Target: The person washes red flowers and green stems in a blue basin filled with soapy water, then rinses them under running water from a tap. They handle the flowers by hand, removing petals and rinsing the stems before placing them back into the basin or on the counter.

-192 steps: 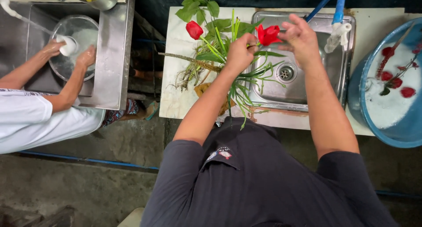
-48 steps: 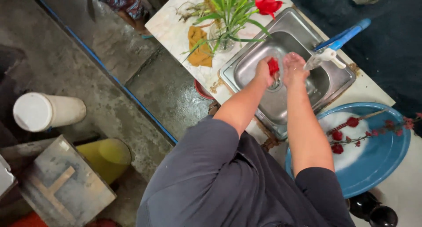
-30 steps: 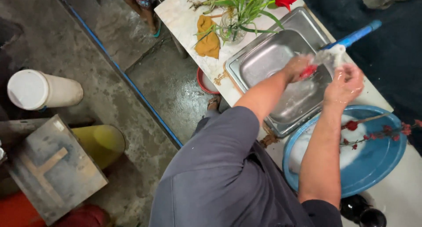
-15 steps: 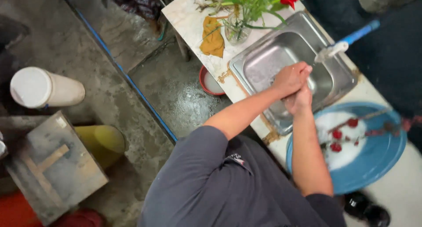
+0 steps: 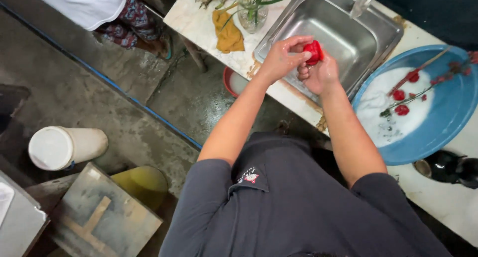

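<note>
I see a small red flower head pinched between both hands, held above the near edge of a steel sink. The left hand closes its grip on the flower from the left, thumb and fingers curled over its top. The right hand cups it from below and behind, its grip also closed on the flower (the two hands touch each other around it).

Just beyond the grip, past the flower, a tap spout hangs over the sink basin. To the right of the grip sits a blue basin with white foamy water, where red flower heads on thin stems float. To the left of the grip, on the pale table, lies a yellow-brown cloth, and just beside it stands a glass vase with green stems. Below the grip, under the table edge, a red bowl rests on the wet concrete floor.

Well apart to the left, a white cylindrical container lies on its side. Another person in a white top stands at the upper left.
</note>
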